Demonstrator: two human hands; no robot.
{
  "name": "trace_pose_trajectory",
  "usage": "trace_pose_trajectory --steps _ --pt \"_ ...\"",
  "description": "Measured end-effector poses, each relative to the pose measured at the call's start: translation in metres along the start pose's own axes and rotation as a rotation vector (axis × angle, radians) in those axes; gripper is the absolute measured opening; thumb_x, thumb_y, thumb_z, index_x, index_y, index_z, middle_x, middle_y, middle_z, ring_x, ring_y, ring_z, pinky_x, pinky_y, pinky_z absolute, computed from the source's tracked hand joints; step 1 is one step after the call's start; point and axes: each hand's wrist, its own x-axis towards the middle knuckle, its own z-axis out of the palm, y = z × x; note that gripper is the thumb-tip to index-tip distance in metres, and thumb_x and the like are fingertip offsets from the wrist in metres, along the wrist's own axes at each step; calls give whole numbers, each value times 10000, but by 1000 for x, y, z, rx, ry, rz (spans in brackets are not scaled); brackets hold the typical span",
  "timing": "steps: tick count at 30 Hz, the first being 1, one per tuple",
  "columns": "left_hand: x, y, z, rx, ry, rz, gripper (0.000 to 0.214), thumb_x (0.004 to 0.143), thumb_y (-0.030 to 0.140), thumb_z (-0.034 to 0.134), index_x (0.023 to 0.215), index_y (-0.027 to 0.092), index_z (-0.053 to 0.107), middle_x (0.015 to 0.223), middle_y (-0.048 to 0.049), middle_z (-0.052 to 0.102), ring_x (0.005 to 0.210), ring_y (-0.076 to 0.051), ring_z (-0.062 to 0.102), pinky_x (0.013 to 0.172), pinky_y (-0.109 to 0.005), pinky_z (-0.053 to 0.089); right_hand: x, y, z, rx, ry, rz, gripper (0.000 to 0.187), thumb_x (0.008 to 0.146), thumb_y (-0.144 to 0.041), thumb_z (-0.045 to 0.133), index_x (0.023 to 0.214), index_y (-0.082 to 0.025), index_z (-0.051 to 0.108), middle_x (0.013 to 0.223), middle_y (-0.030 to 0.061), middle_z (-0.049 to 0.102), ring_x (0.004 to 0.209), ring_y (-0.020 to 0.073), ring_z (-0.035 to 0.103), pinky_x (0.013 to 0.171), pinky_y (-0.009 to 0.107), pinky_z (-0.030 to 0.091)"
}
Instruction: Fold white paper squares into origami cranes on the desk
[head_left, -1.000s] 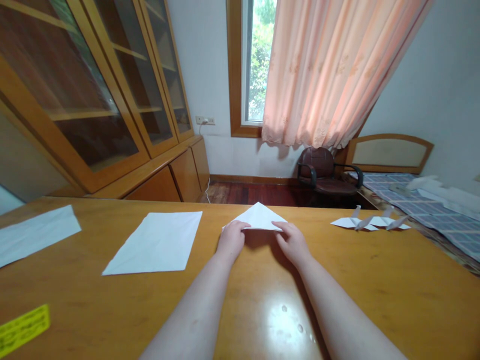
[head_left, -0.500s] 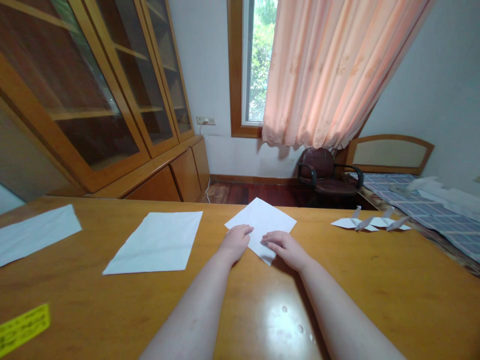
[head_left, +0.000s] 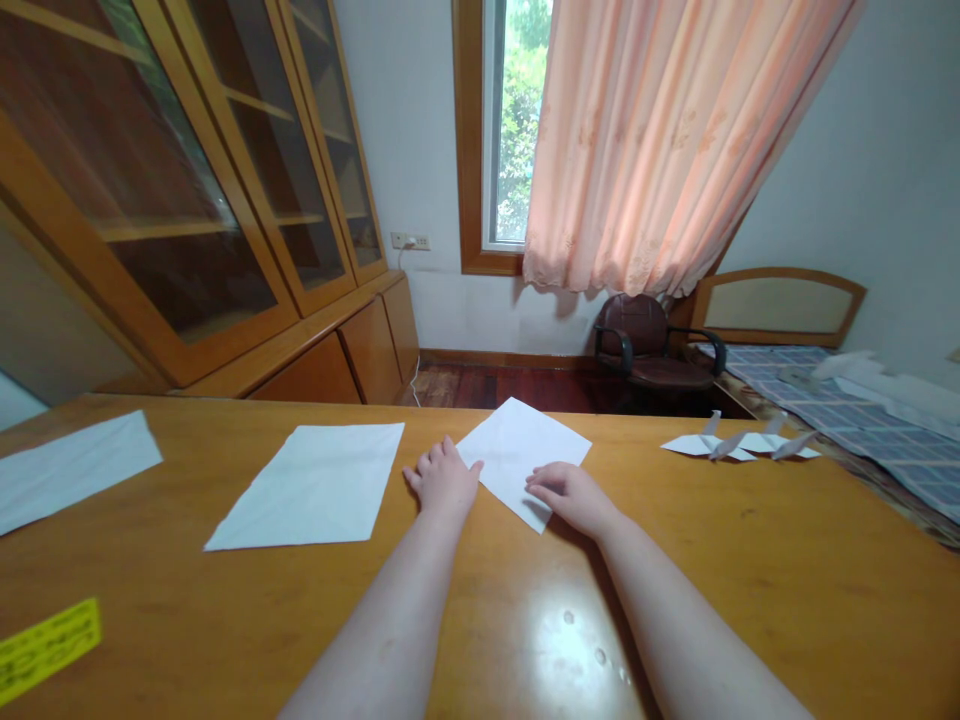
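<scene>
A white square sheet of paper (head_left: 525, 445) lies turned like a diamond near the far edge of the wooden table. At its left corner is my left hand (head_left: 444, 480), fingers spread, the thumb over the paper's edge and the other fingers over the tabletop. Over the paper's lower right side my right hand (head_left: 570, 492) is bent, thumb and fingers slightly apart with nothing visible between them. Folded white paper birds (head_left: 739, 447) stand at the right, apart from both hands.
Left of my hands lies a larger white sheet (head_left: 315, 485); another white sheet (head_left: 82, 455) is farther left. A yellow label (head_left: 49, 645) is at the lower left of the wooden table (head_left: 225, 630). Beyond stand a glass-door cabinet (head_left: 330, 320) and an office chair (head_left: 645, 340).
My left hand has moved left from the middle of the diamond sheet to its left corner, and its fingers have spread. My right hand has stayed nearly in place.
</scene>
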Motion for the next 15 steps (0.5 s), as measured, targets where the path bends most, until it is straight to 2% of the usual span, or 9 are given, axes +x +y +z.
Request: trace_pose_trajectory --steps 8,15 --pt "-1 0 -7 6 -22 2 587 745 532 536 1191 151 511 1182 -191 574 1118 -357 484 933 -497 323 -1 -1 0 -12 9 -16 270 838 -406 534 869 -216 723 908 56 710 925 214 624 860 350 464" --pt "-1 1 -11 14 -38 35 535 777 478 526 1216 178 471 1191 -169 569 1080 -320 520 875 -410 371 1 1 1 -33 -3 -33 267 853 -393 526 861 -207 718 880 55 706 858 198 618 823 327 449"
